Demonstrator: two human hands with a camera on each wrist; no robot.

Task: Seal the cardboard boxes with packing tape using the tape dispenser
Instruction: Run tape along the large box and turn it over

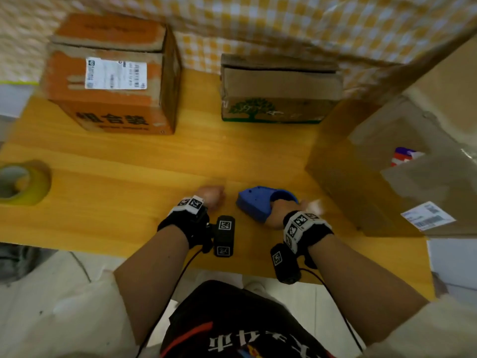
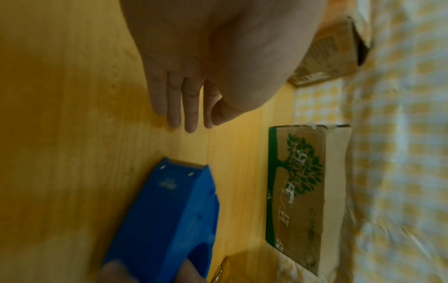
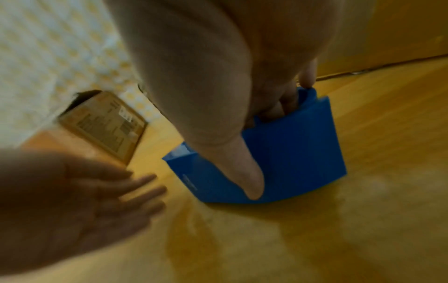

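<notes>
**A wooden desk against a checked backdrop**

A yellow-toned wooden desk [image 1: 116,177] with visible grain fills the middle of the head view. Along the top of the frame, behind it, hangs a yellow-and-white checked cloth [image 1: 309,24], creased and blurred; whether it covers a wall cannot be told. At the lower left and lower right, past the near edge, lies a pale floor [image 1: 51,293], possibly tiled. The light is warm and even, leaving soft shadows on the wood.
</notes>
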